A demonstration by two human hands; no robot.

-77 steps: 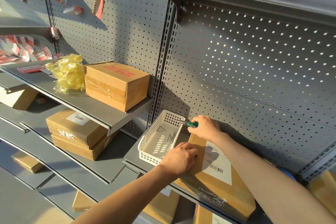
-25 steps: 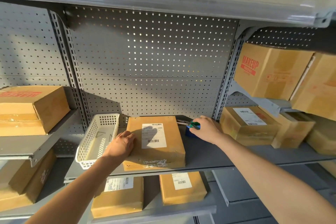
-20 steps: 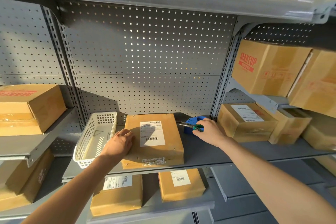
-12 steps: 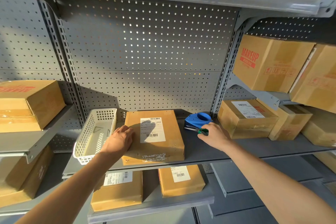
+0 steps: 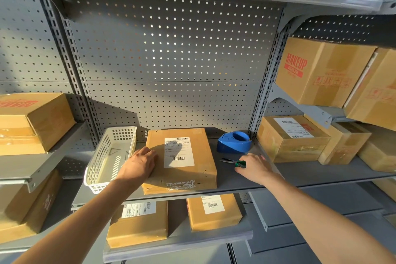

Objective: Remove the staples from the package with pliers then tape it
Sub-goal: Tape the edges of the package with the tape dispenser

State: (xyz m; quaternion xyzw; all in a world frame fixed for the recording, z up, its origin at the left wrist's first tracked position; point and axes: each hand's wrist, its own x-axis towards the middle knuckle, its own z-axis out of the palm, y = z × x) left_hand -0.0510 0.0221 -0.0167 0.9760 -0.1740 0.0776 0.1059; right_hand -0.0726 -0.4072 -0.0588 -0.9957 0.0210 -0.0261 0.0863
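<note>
Pliers [image 5: 234, 162] moved nearer, grey shelf [image 5: 300, 172]

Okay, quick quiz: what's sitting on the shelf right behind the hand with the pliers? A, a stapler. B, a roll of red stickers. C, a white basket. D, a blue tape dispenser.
D: the blue tape dispenser stands on the shelf just behind the right hand and its green-handled pliers.
</note>
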